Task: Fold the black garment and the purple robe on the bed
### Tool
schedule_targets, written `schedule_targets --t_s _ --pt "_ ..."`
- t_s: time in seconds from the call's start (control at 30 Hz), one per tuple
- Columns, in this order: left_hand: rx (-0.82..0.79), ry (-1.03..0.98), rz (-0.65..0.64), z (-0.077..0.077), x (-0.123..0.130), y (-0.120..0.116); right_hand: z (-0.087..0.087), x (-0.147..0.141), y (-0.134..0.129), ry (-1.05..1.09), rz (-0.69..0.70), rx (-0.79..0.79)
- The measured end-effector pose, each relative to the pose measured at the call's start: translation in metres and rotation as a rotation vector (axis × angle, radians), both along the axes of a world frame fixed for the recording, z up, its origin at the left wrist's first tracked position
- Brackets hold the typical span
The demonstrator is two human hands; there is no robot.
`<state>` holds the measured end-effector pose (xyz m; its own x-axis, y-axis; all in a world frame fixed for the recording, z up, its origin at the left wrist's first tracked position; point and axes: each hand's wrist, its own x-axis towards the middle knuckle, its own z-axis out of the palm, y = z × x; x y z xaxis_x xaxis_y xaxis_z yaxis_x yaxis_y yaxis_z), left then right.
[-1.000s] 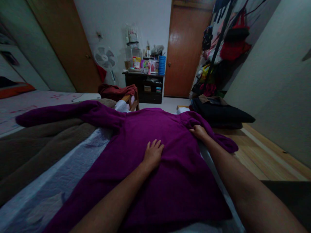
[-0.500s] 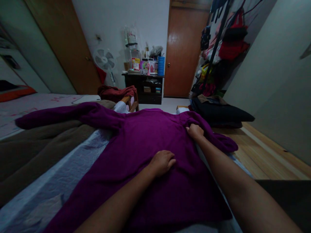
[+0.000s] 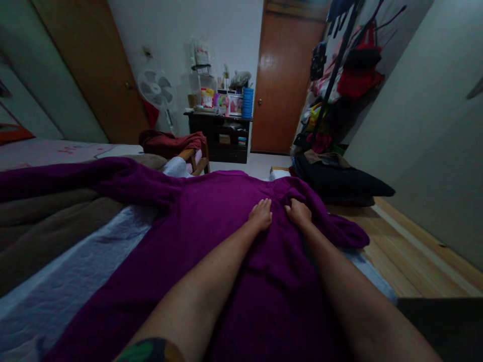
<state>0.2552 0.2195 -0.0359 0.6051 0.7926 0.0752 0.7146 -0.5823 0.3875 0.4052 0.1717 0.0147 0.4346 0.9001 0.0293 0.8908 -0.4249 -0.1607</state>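
Observation:
A purple long-sleeved shirt (image 3: 215,216) lies spread out, its collar end away from me and its sleeves out to both sides. My left hand (image 3: 261,215) rests on the upper body of the shirt, fingers stretched forward and lying on the cloth. Just to its right, my right hand (image 3: 300,213) is closed on the shirt near the base of the right sleeve, with the fingertips partly hidden in the fabric. Wrinkles run in the cloth between and below the two hands.
Under the shirt is a pale blue mattress (image 3: 86,261). A brown blanket (image 3: 56,213) lies at left. Dark folded clothes (image 3: 335,176) are stacked on a wooden surface (image 3: 407,251) at right. A red-brown cloth (image 3: 169,146) hangs over a wooden chair (image 3: 202,158) beyond.
My left hand has slid forward and slightly right, with its fingers straightened, close to the right hand. My right hand has shifted slightly left and the cloth there is more bunched.

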Motion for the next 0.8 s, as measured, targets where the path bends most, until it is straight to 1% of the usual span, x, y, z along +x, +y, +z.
schedule_targets --t_s 0.03,0.1,0.2,0.27,0.33,0.43,0.47,0.53,0.63,0.7,0.8 --pt "-0.013 -0.003 0.012 -0.004 0.005 0.003 -0.001 0.001 0.000 0.007 -0.004 0.002" --pt "-0.048 0.026 -0.006 -0.013 0.012 0.007 -0.003 0.005 0.003 0.037 -0.015 0.006" --pt "-0.064 0.099 -0.049 -0.025 0.015 0.006 -0.004 0.010 0.007 0.080 -0.013 0.015" --pt "-0.045 0.115 -0.038 -0.030 0.015 0.004 -0.005 0.013 0.010 0.088 -0.013 0.021" --pt "-0.041 0.121 -0.023 -0.030 0.015 0.001 -0.006 0.015 0.011 0.095 -0.017 0.031" --pt "-0.056 0.143 -0.005 -0.021 0.014 -0.009 -0.005 0.016 0.010 0.138 0.025 0.048" --pt "-0.060 0.148 -0.014 -0.016 0.013 -0.016 -0.004 0.016 0.008 0.168 0.056 0.053" --pt "-0.063 0.142 -0.070 -0.006 0.008 -0.035 -0.002 0.016 0.001 0.230 0.111 0.061" --pt "-0.056 0.083 -0.217 0.005 -0.003 -0.073 0.002 0.014 -0.020 0.295 0.157 0.049" --pt "-0.051 0.038 -0.294 0.009 -0.011 -0.098 0.004 0.009 -0.040 0.322 0.179 0.007" --pt "-0.057 -0.022 -0.337 0.010 -0.022 -0.126 0.005 -0.003 -0.071 0.330 0.202 -0.054"
